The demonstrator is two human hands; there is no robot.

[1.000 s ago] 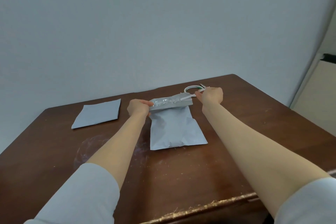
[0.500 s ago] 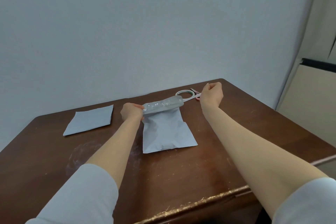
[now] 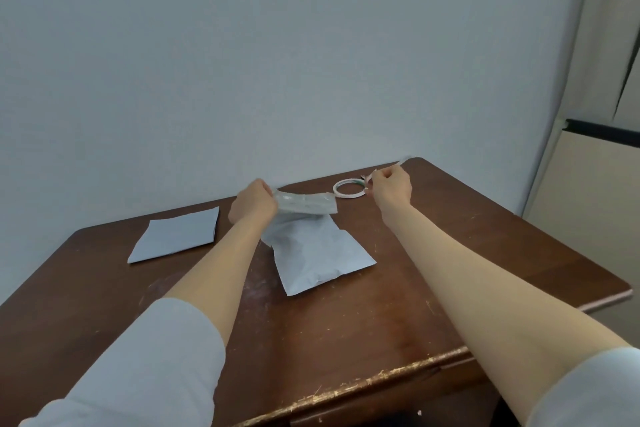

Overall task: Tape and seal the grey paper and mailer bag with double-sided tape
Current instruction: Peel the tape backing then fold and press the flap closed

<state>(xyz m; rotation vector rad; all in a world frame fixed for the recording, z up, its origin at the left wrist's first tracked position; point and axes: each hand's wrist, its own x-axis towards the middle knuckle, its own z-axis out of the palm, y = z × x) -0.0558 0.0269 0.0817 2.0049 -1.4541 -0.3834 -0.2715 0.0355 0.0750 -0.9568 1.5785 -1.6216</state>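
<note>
A grey mailer bag point(image 3: 320, 255) lies in the middle of the brown table point(image 3: 450, 253), its top flap point(image 3: 306, 203) raised off the surface. My left hand point(image 3: 252, 203) grips the flap's left end. My right hand point(image 3: 391, 188) is to the right of the flap, apart from it, and pinches a thin white strip point(image 3: 401, 162) that sticks up past the fingers. A ring of double-sided tape point(image 3: 349, 188) lies flat on the table between the flap and my right hand. A sheet of grey paper point(image 3: 176, 238) lies flat at the left.
The table's worn front edge point(image 3: 363, 383) runs close to me. A pale wall point(image 3: 277, 62) stands right behind the table. A cream cabinet with a dark top strip point(image 3: 602, 184) stands at the right. Something small and dark lies beside the tape ring, mostly hidden by my right hand.
My right hand has pulled away to the right with the thin strip, off the flap. My left hand has lifted the flap's left end higher. The camera has tilted.
</note>
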